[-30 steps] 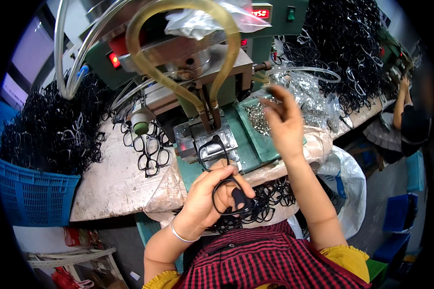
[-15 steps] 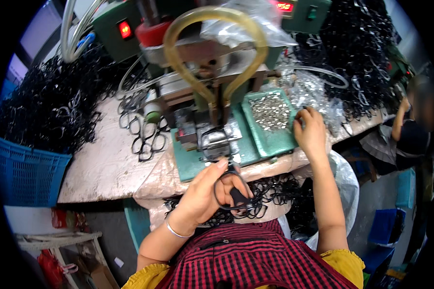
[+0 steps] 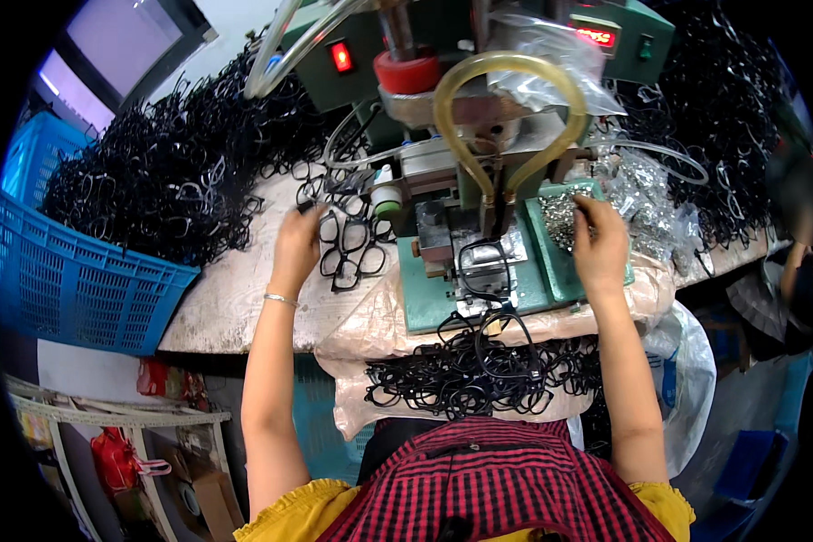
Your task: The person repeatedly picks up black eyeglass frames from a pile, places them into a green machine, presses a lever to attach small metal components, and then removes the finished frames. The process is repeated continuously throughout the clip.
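My left hand (image 3: 299, 242) is at the left of the press, beside several black eyeglass frames (image 3: 347, 246) lying on the table. Its fingers are curled, with something dark at the tips that I cannot make out. My right hand (image 3: 601, 248) reaches over the green tray (image 3: 563, 285), fingers bent in a pinch by the small shiny metal parts (image 3: 558, 217). Anything between those fingertips is too small to tell. One black eyeglass frame (image 3: 485, 287) sits on the metal fixture (image 3: 512, 249) of the press, its front end hanging over the near edge, with neither hand on it.
A yellowish hose (image 3: 450, 86) loops in front of the green press. Below its base, a heap of black frames (image 3: 425, 384) lies near my lap. A blue crate (image 3: 86, 285) and a large dark pile of frames (image 3: 167, 194) stand at left. Clear plastic bags (image 3: 646, 203) lie at right.
My left hand has let go of the eyeglass frame at the fixture and moved left to the loose frames. My right hand has shifted from the tray's edge in over the metal parts.
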{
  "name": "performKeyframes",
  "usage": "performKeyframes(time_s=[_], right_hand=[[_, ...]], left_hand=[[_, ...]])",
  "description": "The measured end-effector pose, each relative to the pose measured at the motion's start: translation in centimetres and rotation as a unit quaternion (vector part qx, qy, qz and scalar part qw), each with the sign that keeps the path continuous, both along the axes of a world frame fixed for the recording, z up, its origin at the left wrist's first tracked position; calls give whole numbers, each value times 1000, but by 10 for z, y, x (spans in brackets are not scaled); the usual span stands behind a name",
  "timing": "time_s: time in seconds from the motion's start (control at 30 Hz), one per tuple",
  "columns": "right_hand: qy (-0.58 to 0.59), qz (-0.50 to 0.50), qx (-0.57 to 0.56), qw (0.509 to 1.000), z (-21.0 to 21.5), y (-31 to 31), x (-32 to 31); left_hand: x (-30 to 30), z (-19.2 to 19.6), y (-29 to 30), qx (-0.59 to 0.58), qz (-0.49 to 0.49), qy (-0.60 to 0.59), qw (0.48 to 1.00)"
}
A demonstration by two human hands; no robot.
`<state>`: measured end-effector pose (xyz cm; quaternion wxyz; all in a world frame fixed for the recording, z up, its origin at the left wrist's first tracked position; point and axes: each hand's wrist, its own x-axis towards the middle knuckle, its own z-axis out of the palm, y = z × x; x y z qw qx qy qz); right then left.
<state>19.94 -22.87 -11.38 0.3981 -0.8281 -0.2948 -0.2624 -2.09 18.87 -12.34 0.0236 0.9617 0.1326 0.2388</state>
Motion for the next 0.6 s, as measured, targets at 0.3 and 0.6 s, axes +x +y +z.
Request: performKeyframes(time_s=[0.3, 0.6], right_hand=[[13, -120, 3, 993, -23, -108, -48], [133, 204, 131, 961, 60, 17, -51]], left_hand=[[-48, -51, 1, -268, 1, -106, 958], [3, -59, 52, -154, 272, 133, 940]])
